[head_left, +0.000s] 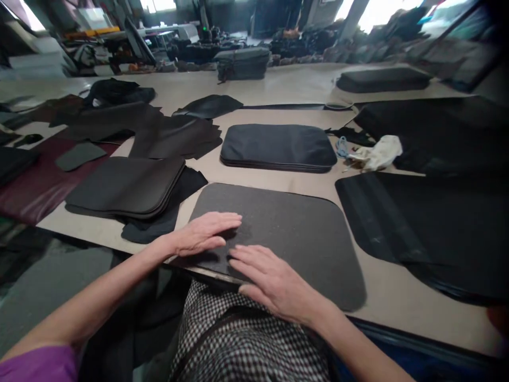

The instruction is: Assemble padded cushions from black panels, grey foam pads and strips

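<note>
A dark grey rounded panel [302, 233] lies flat on the table in front of me, its near edge close to the table's front edge. Over its left part is my left hand [207, 232], fingers stretched out and holding nothing. My right hand [270, 276] is spread over the panel's near middle, also holding nothing. Whether either palm touches the surface is hard to tell. Just beyond the panel sits a stack of black rounded pieces [278, 146]. Another dark stack [127, 185] lies to its left, on top of black scraps.
Large black sheets [437, 228] cover the right side of the tan table [421, 307]. A whitish cloth bundle [382, 153] lies near them. Dark cut pieces [170, 132] and a maroon sheet [43, 170] are at left. Folded dark stacks [244, 63] stand farther back.
</note>
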A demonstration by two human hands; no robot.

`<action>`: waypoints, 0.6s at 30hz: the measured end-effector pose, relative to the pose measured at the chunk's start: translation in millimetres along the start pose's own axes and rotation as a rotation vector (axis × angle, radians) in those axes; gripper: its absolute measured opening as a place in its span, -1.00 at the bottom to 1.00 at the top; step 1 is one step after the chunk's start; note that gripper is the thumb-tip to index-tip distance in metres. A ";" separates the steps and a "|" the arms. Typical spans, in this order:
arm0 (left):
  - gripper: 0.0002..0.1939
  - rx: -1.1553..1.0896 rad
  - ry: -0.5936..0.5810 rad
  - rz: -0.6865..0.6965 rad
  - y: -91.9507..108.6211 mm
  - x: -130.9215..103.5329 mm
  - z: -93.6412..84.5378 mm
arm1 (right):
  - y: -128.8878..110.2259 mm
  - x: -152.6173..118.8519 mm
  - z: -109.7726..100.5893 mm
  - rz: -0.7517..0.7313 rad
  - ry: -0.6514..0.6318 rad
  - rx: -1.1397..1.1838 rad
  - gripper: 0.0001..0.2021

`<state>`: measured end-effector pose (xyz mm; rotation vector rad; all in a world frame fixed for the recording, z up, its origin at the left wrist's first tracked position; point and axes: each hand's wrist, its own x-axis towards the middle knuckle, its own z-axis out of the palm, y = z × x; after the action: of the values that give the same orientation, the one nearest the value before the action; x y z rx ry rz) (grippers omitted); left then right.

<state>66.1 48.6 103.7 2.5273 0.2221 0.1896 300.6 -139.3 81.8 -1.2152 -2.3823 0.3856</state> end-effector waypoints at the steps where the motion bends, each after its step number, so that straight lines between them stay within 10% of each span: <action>1: -0.38 -0.007 -0.066 0.056 0.8 0.9 1.5 | -2.0 12.5 3.9 -0.032 -0.049 0.053 -0.47; 11: -0.18 -0.009 -0.405 0.224 -38.2 14.2 6.5 | 17.2 50.8 33.3 -0.077 -0.224 0.201 -0.19; 18: -0.30 -0.019 -0.338 0.205 -70.2 46.7 -14.0 | 18.5 52.5 27.6 -0.064 -0.274 0.223 -0.24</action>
<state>100.9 122.7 79.1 2.5121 -0.1719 -0.1556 272.5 -87.2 63.2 -1.0381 -2.5131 0.8191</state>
